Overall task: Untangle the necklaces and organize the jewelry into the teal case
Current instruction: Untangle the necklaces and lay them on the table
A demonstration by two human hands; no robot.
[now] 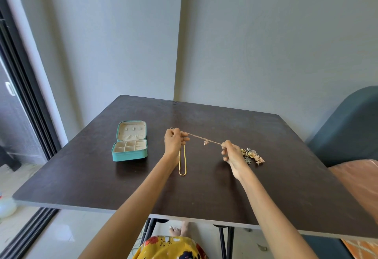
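A thin rose-gold necklace (201,138) is stretched taut above the dark table (204,187), with a small knot or pendant hanging at its middle. My left hand (173,141) pinches its left end and my right hand (232,153) pinches its right end. Below my left hand a yellow gold chain (182,162) lies on the table as a long loop. The teal case (131,142) lies open at the left, its cream compartments showing. A pile of ornate earrings and small pieces (252,155) sits just right of my right hand, partly hidden by it.
A dark blue chair (347,127) stands at the table's right edge, with a peach cushion (360,185) beside it. A sliding door frame (30,115) runs along the left. Grey walls stand behind the table.
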